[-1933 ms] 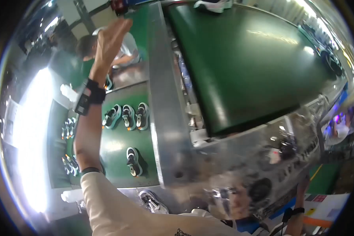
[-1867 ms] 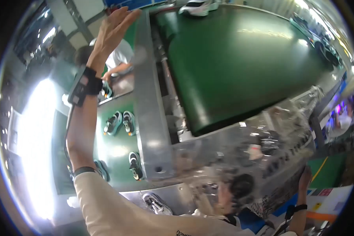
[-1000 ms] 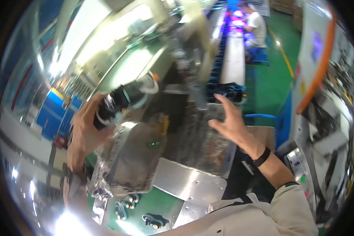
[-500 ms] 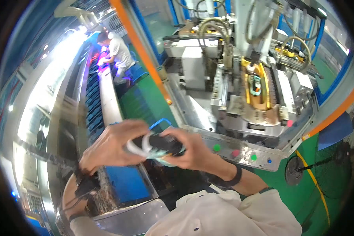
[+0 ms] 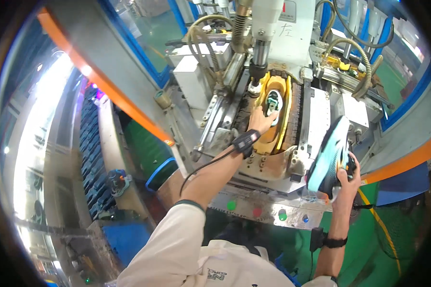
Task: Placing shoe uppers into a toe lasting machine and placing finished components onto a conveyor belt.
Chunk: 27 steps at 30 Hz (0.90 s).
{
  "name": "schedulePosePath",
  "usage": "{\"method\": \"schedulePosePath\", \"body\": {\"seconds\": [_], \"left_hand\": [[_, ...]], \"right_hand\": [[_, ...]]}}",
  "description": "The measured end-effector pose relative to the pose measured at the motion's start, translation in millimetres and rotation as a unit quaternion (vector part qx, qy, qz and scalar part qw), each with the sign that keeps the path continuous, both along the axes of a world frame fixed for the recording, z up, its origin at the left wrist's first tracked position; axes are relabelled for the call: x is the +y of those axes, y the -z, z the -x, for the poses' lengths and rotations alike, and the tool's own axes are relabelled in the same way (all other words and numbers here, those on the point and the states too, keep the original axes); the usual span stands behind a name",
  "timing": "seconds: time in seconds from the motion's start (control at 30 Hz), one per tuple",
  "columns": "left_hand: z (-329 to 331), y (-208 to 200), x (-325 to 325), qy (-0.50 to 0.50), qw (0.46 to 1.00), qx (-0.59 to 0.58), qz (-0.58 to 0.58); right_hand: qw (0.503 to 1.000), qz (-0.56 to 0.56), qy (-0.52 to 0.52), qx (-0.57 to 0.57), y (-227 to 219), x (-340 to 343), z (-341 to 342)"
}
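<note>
My left hand (image 5: 262,120) reaches into the machine, its fingers and thumb closed about the near end of a dark-and-teal shoe (image 5: 273,102) with a white rim. That shoe sits in a long yellow mould (image 5: 286,115) beneath a metal press rod. Off to the right of the mould, my right hand (image 5: 348,178) grips a second shoe (image 5: 329,155), black with a light teal sole side, held tilted on end. A black band wraps each wrist. Part of the shoe in the mould is covered by my left fingers.
Green, red and blue buttons (image 5: 282,215) line the machine's front ledge. An orange frame post (image 5: 103,79) slants at left. Beyond it runs a conveyor (image 5: 107,141) with dark blue slats; a dark shoe-like item (image 5: 118,182) rests beside them. Hoses (image 5: 209,45) arch over the fixtures.
Both hands held one shoe before the conveyor; now the right hand carries a shoe at the right, and the left has moved into the mould onto another. The view has swung toward the machine.
</note>
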<state>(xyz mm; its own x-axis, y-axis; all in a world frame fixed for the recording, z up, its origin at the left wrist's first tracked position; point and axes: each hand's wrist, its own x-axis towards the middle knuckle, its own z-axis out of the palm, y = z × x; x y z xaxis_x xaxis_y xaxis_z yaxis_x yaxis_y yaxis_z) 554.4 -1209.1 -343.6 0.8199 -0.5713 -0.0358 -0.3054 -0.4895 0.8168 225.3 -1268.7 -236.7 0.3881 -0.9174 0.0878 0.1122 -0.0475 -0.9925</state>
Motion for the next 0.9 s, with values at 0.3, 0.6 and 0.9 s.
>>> {"method": "schedulePosePath", "body": {"seconds": [0.3,0.6,0.9], "left_hand": [[-28,36,-64,-0.053,0.989,0.099,-0.101],[46,-63,179,0.014,0.826,0.49,0.277],[154,-117,425,-0.3,0.827,0.337,0.335]], "right_hand": [[0.968,0.155,0.115,0.163,-6,-54,-15],[0.836,0.238,-0.1,0.485,30,-128,-253],[0.811,0.339,0.003,0.476,145,-59,-375]]}}
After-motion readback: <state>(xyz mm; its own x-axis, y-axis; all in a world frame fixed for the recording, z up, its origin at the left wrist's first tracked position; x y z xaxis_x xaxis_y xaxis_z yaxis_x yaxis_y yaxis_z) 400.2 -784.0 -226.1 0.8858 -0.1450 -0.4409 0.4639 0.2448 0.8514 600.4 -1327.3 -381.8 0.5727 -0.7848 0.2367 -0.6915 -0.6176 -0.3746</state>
